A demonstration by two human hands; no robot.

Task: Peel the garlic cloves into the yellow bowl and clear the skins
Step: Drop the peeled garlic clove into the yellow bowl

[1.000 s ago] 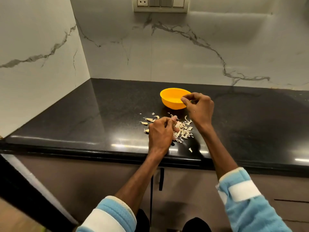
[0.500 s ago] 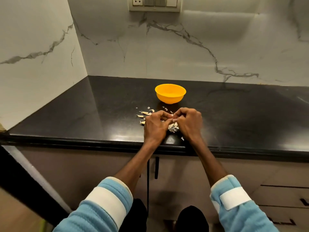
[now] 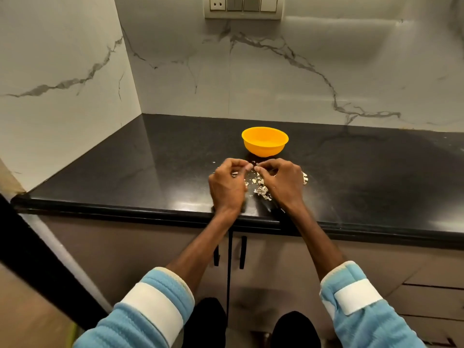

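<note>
Now, left hand [image 3: 227, 184]: curled, pinching what seems a clove [image 3: 252, 167].
Right hand [image 3: 281, 182]: curled, pinching the same.
Bowl [image 3: 265, 141]: just beyond both, right hand slightly nearer.

Light-blue fleece sleeves [image 3: 155, 312], white wrist straps [image 3: 356, 296].

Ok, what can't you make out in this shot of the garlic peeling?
Head view only.
Whatever the left hand and right hand work on: curled fingers hide it, and it is too small.
Inside the yellow bowl: its near wall hides the bottom and any peeled cloves.
The garlic skins: partly under the hands, so unpeeled cloves among them cannot be told.
The switch plate: cut off by the top edge.
</note>
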